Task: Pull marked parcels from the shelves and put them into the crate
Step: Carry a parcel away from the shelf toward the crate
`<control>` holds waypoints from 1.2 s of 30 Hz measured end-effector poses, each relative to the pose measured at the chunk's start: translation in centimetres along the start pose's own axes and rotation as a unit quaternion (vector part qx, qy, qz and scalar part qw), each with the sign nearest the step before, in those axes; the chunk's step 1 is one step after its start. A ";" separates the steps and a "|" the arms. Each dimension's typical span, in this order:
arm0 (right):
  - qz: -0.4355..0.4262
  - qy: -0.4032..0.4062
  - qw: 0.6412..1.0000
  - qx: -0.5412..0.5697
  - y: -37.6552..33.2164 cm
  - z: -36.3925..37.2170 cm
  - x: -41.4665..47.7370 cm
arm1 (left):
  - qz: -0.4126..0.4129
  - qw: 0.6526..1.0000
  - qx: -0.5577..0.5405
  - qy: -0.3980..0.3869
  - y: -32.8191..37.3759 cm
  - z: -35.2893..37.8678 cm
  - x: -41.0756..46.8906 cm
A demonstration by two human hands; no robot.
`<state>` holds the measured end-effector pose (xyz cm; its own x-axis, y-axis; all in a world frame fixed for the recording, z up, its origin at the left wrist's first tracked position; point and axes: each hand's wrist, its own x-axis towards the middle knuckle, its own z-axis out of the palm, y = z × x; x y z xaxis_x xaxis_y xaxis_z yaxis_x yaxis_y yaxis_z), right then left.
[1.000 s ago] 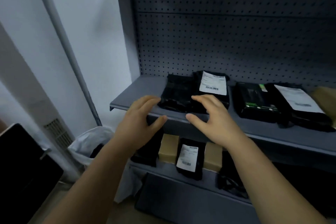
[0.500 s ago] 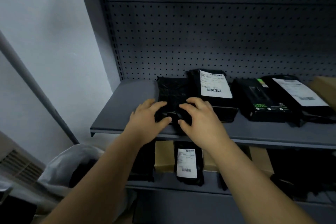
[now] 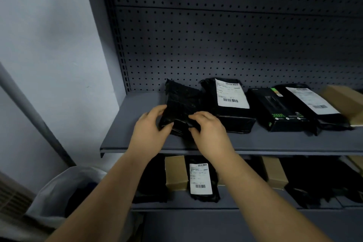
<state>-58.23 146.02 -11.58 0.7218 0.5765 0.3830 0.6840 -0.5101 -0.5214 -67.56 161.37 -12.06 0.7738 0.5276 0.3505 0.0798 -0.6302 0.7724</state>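
1. Two bare hands in view. Left hand (image 3: 150, 130) has its grip closed on the near-left edge of the plain black parcel (image 3: 181, 102); thumb on top, fingers at its side.
2. Right hand (image 3: 209, 130) has its grip closed on the same parcel's near-right corner, fingers curled over the edge. The parcel tilts, far end raised off the upper shelf (image 3: 137, 124), at 12 o'clock from both hands.
3. Upper shelf, five items counted: the held parcel; a black parcel with white label (image 3: 228, 100) touching it at 3 o'clock; a black retail box (image 3: 275, 111) with green print further right; a second labelled black parcel (image 3: 312, 104) just beside that; a brown carton (image 3: 345, 100) cut off by the frame edge.
4. Lower shelf (image 3: 176, 202): two brown boxes clearly seen, left one (image 3: 175, 173) and right one (image 3: 274, 175); one labelled black pouch (image 3: 201, 180) standing just right of the left box; other dark bags, count unclear.
5. At 7 o'clock, a white bag-lined bin (image 3: 64, 188) on the floor holds something dark, cannot tell what.
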 end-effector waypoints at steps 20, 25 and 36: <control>-0.016 -0.037 0.983 0.179 -3.0 -3.3 2.2 | -0.037 0.982 -0.184 -0.034 2.1 -0.2 0.1; 0.022 0.000 0.971 0.239 -2.7 -2.6 2.4 | -0.001 0.989 -0.144 -0.018 2.2 -0.6 0.2; 0.163 -0.036 0.957 0.236 -0.2 -3.6 1.0 | -0.052 0.995 -0.063 -0.062 1.4 0.3 0.7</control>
<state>-57.28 144.38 -8.31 0.8681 0.4869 0.0968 0.2882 -0.3354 -0.8969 -66.72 160.72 -10.92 0.8373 0.5072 0.2039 0.0900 -0.4958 0.8637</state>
